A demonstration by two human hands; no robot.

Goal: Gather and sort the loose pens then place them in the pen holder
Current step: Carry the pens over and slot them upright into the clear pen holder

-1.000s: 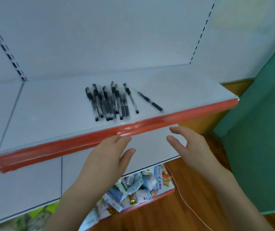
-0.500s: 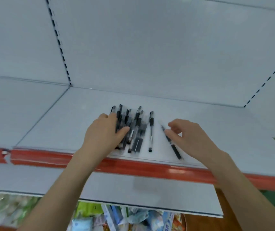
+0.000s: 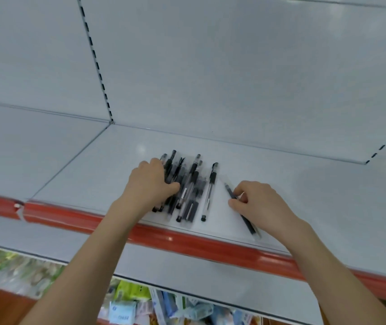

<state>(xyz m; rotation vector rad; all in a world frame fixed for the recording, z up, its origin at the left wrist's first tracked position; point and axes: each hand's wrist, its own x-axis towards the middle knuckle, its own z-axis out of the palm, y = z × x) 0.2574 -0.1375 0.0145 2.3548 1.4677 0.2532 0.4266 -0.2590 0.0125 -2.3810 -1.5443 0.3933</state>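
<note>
Head view: left hand (image 3: pixel 151 184) lies flat on the pen pile (image 3: pixel 187 188). Right hand (image 3: pixel 261 202), beside the pile, pinches one pen (image 3: pixel 246 219). Pens look light, stiff and rolly; grab their middles.

left hand (image 3: pixel 151 184): flat on pen pile (image 3: pixel 188 186) | right hand (image 3: pixel 261 202): fingers pinching single pen (image 3: pixel 246 219), right of pile | shelf (image 3: pixel 328 195): red-edged
</note>
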